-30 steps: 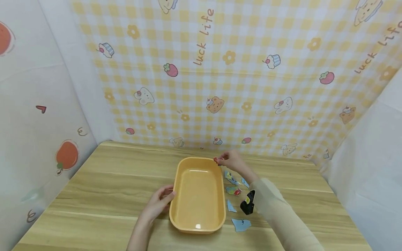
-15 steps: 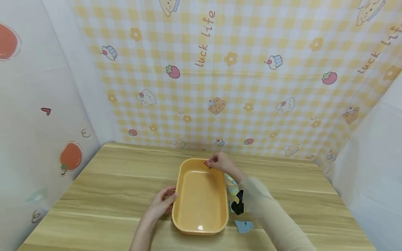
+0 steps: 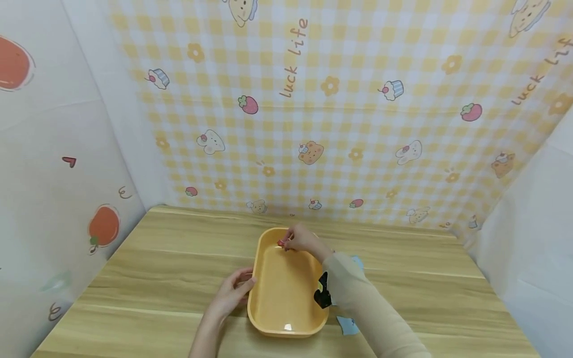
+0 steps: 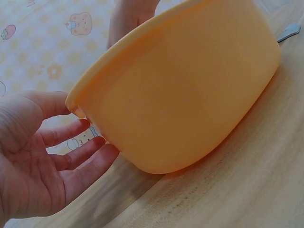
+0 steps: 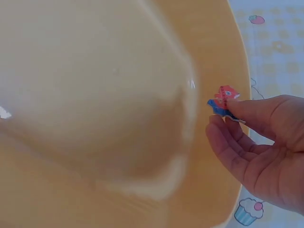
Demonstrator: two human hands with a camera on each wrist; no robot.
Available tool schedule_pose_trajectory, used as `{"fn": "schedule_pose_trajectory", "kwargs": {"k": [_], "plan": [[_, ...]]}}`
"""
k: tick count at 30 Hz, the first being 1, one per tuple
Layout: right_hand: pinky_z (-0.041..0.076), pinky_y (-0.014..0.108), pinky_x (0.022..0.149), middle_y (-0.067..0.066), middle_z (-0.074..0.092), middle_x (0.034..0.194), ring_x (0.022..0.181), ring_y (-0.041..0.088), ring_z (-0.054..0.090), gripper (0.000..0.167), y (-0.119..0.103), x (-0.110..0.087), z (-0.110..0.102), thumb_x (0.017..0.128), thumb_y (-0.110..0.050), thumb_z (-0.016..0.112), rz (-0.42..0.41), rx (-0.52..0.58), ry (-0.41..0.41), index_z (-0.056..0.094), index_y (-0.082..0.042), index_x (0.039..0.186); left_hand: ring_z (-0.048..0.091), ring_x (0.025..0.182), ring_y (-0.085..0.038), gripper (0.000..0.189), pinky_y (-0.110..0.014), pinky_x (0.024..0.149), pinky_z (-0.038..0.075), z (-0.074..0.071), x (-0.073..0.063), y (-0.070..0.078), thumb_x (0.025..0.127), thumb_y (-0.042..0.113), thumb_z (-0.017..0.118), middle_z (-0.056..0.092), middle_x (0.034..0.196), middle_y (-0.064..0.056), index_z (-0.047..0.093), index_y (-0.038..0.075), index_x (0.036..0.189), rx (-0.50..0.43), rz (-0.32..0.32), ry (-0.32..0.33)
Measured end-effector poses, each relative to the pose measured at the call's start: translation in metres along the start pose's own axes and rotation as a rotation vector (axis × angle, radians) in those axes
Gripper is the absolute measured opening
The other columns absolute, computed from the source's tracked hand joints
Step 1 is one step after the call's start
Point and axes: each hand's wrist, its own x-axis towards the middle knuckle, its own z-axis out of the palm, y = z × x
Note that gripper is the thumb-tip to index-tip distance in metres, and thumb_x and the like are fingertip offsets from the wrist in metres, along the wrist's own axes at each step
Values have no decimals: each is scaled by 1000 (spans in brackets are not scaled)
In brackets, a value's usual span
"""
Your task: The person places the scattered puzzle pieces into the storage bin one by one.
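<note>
A yellow-orange plastic tub (image 3: 286,298) stands on the table, its visible inside bare. My left hand (image 3: 230,294) holds its left side; the thumb is at the rim and the other fingers lie along the outer wall (image 4: 180,95), as the left wrist view shows. Over the far end of the tub, my right hand (image 3: 304,240) pinches a small torn scrap of printed wrapper (image 5: 223,100), red with a blue edge, between thumb and fingertips. The scrap is inside the rim, apart from the tub floor.
Light-blue torn scraps (image 3: 348,324) lie on the wood-grain table (image 3: 179,278) right of the tub, partly hidden under my right sleeve (image 3: 362,298). A black device (image 3: 323,291) sits at the right wrist. A yellow checked cloth (image 3: 268,124) hangs behind the table.
My right hand has moved left and down with the red scrap, from beside the far right rim to inside the tub's far end. The left hand keeps its hold.
</note>
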Motion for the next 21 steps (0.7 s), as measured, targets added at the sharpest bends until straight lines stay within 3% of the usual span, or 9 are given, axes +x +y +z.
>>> {"fn": "schedule_pose_trajectory", "kwargs": {"k": [7,10,12,16,17,19,21], "plan": [[33,14,43,17,68,82,51,8,40,13,-5,3,12,80,7,56,22,-102,-66,65,5,88,59,90,-18,45,-32,70,53,-1,1,-2,89,20,57,53,119,-23,46,-3,126,6,10,-16],[35,19,45,14,67,79,54,11,44,14,0,13,17,76,11,54,63,-126,-78,65,4,81,59,90,-18,46,-31,70,53,-1,1,-3,89,20,57,52,119,-23,45,-3,127,5,14,-27],[39,22,47,10,66,77,59,14,49,11,12,24,23,78,7,56,50,-185,-70,65,0,77,59,90,-18,46,-31,70,52,-1,2,-3,89,19,56,52,119,-23,45,-3,127,4,12,-27],[42,23,50,-2,60,70,60,12,50,10,74,74,49,78,-9,64,-89,-256,-41,65,-13,69,59,91,-18,46,-33,71,53,-1,2,-4,89,19,56,52,120,-24,44,-4,128,1,6,-24],[42,23,51,-2,61,70,61,11,50,10,79,80,52,78,-13,67,-98,-262,-36,65,-14,68,59,91,-18,46,-33,71,53,-1,2,-4,90,20,56,52,120,-24,44,-3,128,2,5,-23],[44,23,52,-1,62,72,61,12,51,7,79,82,54,76,-13,70,-84,-228,-38,67,-14,69,59,91,-18,47,-33,71,53,-1,1,-4,90,20,56,52,120,-24,44,-4,128,1,7,-25],[45,24,53,4,65,77,63,14,52,3,48,56,43,77,-9,69,-46,-220,-34,68,-7,75,59,93,-19,47,-34,72,54,-2,1,-3,90,19,55,51,120,-25,43,-5,128,-9,15,-39]]}}
